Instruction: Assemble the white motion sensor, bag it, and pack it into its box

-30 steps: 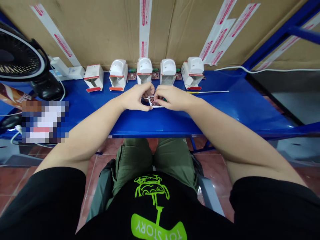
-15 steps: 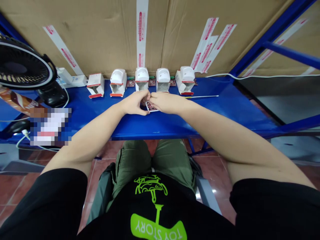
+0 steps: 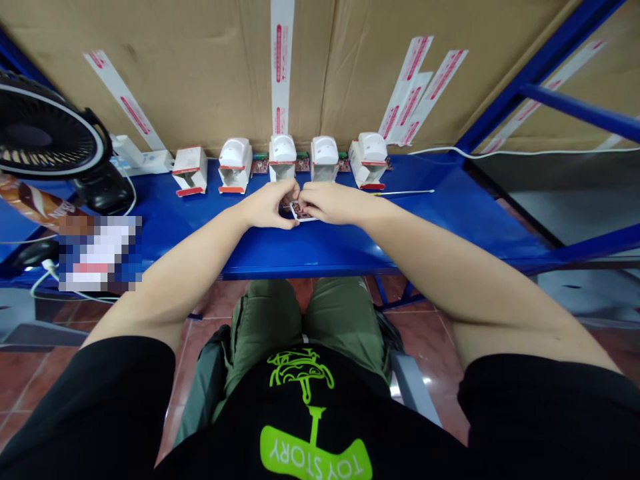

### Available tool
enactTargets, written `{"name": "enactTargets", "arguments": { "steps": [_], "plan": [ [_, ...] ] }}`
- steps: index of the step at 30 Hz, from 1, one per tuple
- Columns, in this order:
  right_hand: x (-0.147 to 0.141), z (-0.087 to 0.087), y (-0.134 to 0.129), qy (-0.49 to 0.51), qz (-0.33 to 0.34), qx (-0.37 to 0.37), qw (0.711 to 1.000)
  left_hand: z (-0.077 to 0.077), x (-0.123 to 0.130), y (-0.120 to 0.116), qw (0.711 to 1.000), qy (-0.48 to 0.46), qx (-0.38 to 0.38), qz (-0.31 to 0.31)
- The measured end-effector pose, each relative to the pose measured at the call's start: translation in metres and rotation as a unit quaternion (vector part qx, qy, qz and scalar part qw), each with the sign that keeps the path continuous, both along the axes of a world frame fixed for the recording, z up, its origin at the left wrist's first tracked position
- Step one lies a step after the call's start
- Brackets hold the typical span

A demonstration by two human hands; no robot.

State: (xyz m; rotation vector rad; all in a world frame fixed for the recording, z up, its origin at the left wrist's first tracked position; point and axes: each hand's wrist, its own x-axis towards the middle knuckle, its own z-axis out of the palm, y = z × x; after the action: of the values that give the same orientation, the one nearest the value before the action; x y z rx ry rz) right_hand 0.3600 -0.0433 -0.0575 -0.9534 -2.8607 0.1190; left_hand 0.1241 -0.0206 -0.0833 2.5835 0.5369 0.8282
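Observation:
Over the middle of the blue shelf, a small white-rimmed housing point(image 3: 295, 213) with a reddish circuit board point(image 3: 303, 211) inside lies between my two hands. My left hand point(image 3: 270, 204) curls around its left side, thumb at the near corner and fingers at the far edge. My right hand point(image 3: 327, 202) covers the right part of the housing. Its fingertips are pinched together above the board, close to my left fingers; what they hold is hidden. To the right of that hand lies a thin screwdriver point(image 3: 407, 193) on the shelf.
Along the cardboard wall stand several open small boxes, most topped with white domed covers point(image 3: 283, 147). Reddish circuit boards point(image 3: 303, 163) lie between them. On the left are a black fan point(image 3: 37, 130), a brown bottle point(image 3: 45, 203) and cables. The blue shelf's front edge point(image 3: 310, 272) is near my lap.
My right fingers have shifted slightly over the board, and a bit more of it shows. My left hand stays around the housing. The view has moved slightly.

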Motion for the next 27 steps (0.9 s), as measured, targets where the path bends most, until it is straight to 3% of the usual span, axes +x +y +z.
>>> {"name": "enactTargets", "arguments": {
  "steps": [6, 16, 27],
  "plan": [
    [-0.004, 0.005, 0.003, -0.048, 0.001, 0.0, 0.999, 0.001, 0.0, -0.001, 1.0, 0.011, 0.018, 0.003],
    [0.002, -0.01, 0.01, -0.068, 0.057, 0.086, 0.992, 0.002, 0.0, -0.001, 1.0, 0.019, 0.018, 0.009],
    [-0.004, 0.006, 0.002, -0.027, 0.021, 0.002, 0.999, 0.0, -0.001, 0.001, 1.0, 0.011, 0.018, 0.004]
  ]
}}
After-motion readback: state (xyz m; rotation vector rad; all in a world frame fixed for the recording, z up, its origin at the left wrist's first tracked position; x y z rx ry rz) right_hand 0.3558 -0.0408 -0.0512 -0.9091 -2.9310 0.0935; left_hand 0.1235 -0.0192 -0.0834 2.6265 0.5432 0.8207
